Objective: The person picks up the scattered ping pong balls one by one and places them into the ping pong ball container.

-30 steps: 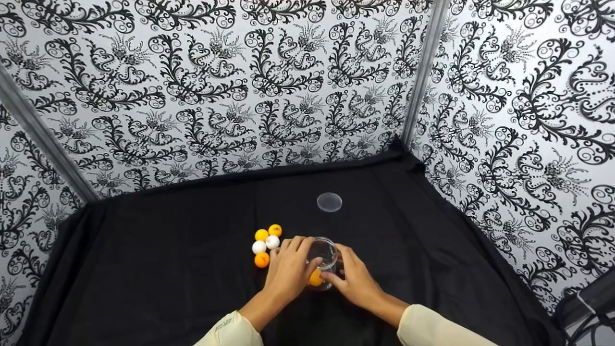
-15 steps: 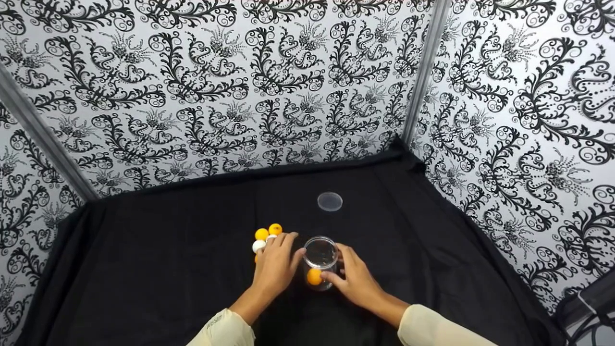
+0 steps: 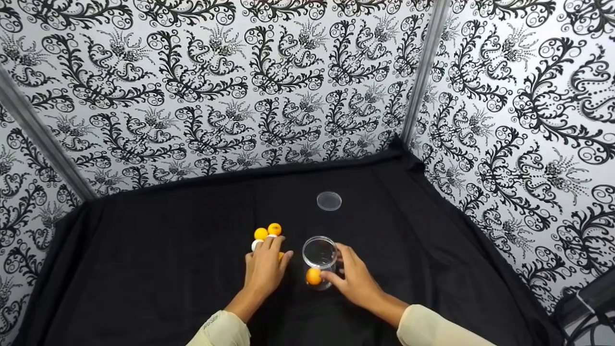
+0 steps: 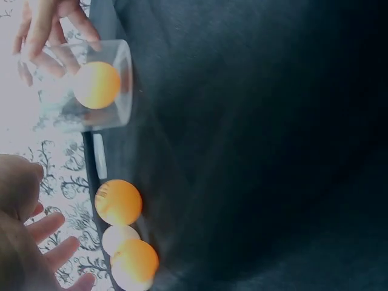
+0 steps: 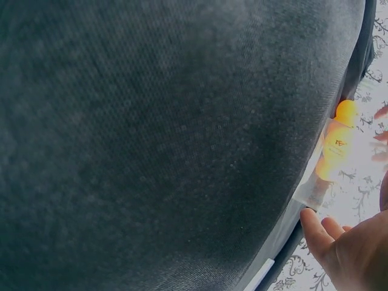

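- Gripping the jar (image 3: 321, 259) from its right side with the right hand (image 3: 356, 279); setting the thumb on the near wall and curling the other fingers (image 4: 41, 27) round the far one; probably so held to steady a light, smooth-walled thing while leaving the rim uncovered;
- Standing the jar upright on the dark surface (image 3: 168, 250), mouth upward; holding within it one orange ball (image 3: 314, 276), seen low down through the clear wall; kept from rolling, it seems, by that wall;
- Hovering with the left hand (image 3: 262, 271) just left of the jar; spreading its fingers loosely, as shown in the left wrist view, with no closed grip visible; likely arched that way to fit over round shapes;
- Showing a near ball (image 3: 281, 256) in the gap between left thumb and fingers; impossible to tell whether touched;
- Grouping an orange pair (image 3: 261, 234) and a white pair (image 3: 256, 245) close together beyond the left hand, with the white ones partly covered by it; perhaps bunched to limit stray rolling, on cloth apt to slow it;
- Laying the lid (image 3: 329, 201) flat behind the jar, apart from both hands; presumably put there to be clear of the arms.
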`<move>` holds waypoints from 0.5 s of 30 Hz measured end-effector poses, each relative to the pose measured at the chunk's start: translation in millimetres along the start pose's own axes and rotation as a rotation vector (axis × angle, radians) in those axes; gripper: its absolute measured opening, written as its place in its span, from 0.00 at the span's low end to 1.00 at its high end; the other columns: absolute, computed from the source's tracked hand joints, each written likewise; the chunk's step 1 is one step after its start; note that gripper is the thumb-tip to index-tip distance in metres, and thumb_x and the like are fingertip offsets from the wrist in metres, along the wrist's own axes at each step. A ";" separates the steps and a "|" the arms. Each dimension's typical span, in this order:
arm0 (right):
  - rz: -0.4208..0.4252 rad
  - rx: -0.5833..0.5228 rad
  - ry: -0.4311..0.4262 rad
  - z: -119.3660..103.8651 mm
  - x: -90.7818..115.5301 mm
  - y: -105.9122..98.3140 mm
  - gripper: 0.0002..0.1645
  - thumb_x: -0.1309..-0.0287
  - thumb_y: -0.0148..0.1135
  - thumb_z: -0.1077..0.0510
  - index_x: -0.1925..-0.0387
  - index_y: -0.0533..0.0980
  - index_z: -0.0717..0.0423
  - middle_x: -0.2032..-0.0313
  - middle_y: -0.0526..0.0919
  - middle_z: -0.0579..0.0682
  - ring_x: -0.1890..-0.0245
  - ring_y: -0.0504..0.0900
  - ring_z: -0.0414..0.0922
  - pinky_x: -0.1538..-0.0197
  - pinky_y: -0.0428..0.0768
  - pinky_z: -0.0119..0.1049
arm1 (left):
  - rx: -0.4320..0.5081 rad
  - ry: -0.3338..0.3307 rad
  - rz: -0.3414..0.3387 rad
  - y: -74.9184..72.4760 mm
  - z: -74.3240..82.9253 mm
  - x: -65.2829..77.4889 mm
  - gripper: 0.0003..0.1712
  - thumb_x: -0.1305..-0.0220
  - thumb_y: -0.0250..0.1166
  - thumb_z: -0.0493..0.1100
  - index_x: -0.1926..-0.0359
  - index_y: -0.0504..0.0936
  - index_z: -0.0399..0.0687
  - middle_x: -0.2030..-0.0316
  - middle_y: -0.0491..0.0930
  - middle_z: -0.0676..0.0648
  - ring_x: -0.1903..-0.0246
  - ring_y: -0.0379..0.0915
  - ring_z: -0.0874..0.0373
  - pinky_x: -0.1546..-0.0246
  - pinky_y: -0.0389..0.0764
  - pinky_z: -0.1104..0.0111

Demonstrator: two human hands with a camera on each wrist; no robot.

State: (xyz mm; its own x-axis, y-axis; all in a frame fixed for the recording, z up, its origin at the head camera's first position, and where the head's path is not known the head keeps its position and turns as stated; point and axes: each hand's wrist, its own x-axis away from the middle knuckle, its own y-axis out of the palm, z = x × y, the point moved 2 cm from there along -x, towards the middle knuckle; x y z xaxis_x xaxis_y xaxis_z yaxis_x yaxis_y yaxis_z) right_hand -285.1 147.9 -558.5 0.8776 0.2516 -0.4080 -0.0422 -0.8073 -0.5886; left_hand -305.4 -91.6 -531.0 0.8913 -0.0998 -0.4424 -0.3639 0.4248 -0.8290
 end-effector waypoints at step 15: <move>-0.003 -0.002 0.011 -0.4 0.5 -0.2 0.43 0.41 0.73 0.43 0.31 0.65 0.53 0.43 0.77 0.53 0.45 0.84 0.52 0.53 0.87 0.41 | -0.049 -0.033 -0.032 16.4 -16.2 5.7 0.20 0.33 0.69 0.52 0.44 0.79 0.52 0.47 0.81 0.47 0.47 0.76 0.44 0.58 0.77 0.42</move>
State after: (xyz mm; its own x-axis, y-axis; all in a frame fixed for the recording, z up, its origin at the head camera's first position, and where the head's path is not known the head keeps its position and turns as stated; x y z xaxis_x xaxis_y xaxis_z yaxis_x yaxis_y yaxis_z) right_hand -284.5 148.0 -558.2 0.8827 0.2483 -0.3989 -0.0388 -0.8076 -0.5885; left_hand -310.6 -99.8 -552.7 0.9106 -0.0827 -0.4050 -0.3475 0.3773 -0.8584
